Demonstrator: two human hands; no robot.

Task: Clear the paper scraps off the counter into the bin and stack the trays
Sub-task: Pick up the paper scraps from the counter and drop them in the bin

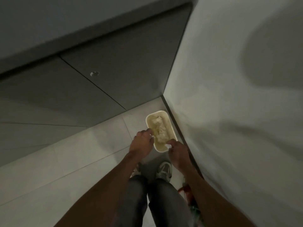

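A cream rectangular bin (pixel 168 126) stands on the floor in the corner by the wall, with crumpled white paper scraps (pixel 159 129) piled inside. My left hand (pixel 142 142) hangs over the bin's left rim, its fingers curled with a small white scrap at the fingertips. Over the bin's near right corner, my right hand (pixel 177 152) pinches a white paper scrap (pixel 168 145). The frame is blurred, so the left hand's grip is hard to read. No trays are in view.
Dark cabinet doors (pixel 98 82) with a small round lock (pixel 94 73) stand behind the bin. A white wall (pixel 229 95) runs along the right. My legs and shoes (pixel 164 171) stand on pale floor tiles just behind the bin. Something red and green (pixel 186 192) lies by the wall.
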